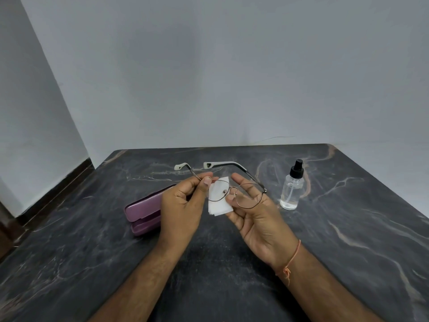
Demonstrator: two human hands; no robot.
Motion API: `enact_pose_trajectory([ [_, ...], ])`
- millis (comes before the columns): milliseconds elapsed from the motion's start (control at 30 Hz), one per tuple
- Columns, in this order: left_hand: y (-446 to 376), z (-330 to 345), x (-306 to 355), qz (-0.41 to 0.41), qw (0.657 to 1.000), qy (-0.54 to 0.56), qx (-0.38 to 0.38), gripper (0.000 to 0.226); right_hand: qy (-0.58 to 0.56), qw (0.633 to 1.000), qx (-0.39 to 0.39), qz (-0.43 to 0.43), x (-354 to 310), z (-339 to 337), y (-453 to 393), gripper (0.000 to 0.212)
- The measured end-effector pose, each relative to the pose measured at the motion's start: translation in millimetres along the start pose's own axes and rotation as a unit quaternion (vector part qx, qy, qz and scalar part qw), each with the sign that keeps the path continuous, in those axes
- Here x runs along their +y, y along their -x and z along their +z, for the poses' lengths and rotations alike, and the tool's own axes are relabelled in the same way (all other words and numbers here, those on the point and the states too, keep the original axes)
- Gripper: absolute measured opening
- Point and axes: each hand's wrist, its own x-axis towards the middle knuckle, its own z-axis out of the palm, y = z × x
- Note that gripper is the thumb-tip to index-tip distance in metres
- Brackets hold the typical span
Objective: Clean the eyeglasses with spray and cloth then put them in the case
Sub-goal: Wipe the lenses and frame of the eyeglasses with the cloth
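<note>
Thin metal-framed eyeglasses (234,189) with pale temple tips are held above the dark marble table (348,228), temples unfolded and pointing away. My left hand (183,205) pinches the frame at its left hinge. My right hand (255,212) holds a small white cloth (218,204) against the left lens, its thumb on the cloth; the right lens lies over its fingers. The purple case (142,213) lies on the table behind my left hand, partly hidden. A clear spray bottle (291,188) with a black nozzle stands to the right.
The table's far edge meets a grey wall. A dark floor skirting (46,196) runs along the left side beyond the table.
</note>
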Motion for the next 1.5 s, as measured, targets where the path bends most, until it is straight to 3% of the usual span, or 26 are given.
enact_pose_trajectory([
  [267,0,-1,0,-0.012,1.000,0.017,-0.003,0.015,0.037,0.999,-0.009,0.037,4,0,2,0.061],
  [600,-3,-3,-3,-0.012,1.000,0.004,0.007,0.015,-0.017,1.000,0.005,-0.002,-2,-1,0,0.051],
  [900,2,0,-4,-0.006,1.000,0.008,-0.011,0.017,0.041,0.998,-0.019,0.034,6,-3,-1,0.061],
  [1133,-9,-10,-10,0.014,0.999,-0.025,0.015,0.016,0.021,0.999,-0.027,0.041,2,-6,1,0.063],
  [1500,-27,-29,-23,0.004,0.994,-0.017,0.112,0.016,0.056,0.995,0.088,0.006,-1,-25,-9,0.053],
])
